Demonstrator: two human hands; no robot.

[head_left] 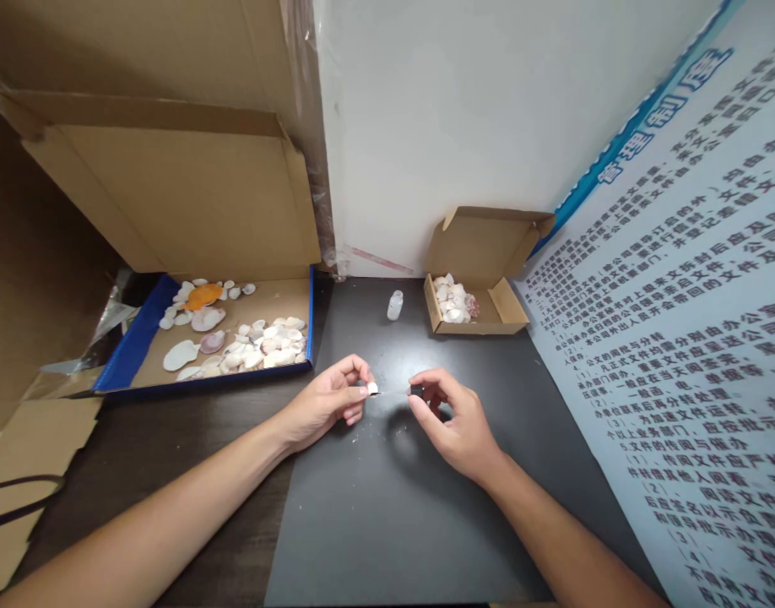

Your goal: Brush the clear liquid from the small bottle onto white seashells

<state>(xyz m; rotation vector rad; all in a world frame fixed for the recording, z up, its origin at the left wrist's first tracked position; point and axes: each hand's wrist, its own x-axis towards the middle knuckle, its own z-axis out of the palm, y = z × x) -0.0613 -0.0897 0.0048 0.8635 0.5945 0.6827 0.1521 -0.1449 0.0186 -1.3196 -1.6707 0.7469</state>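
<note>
Between thumb and fingertips, my left hand (333,393) pinches a small white seashell (372,388) above the dark mat. Facing it, my right hand (454,418) grips the black cap of a brush applicator (415,390). A thin, pale stem runs from the cap toward the shell, and its tip is at or very near the shell's edge; contact is hard to make out. Beyond the hands stands a small clear bottle (395,306) with its top off and a whitish look.
At left, a blue-edged cardboard box (311,317) holds many shells, an orange one among them. A smaller cardboard box (476,329) with shells stands at back right. The dark mat (387,523) carries white specks. A printed panel (679,253) borders the right side.
</note>
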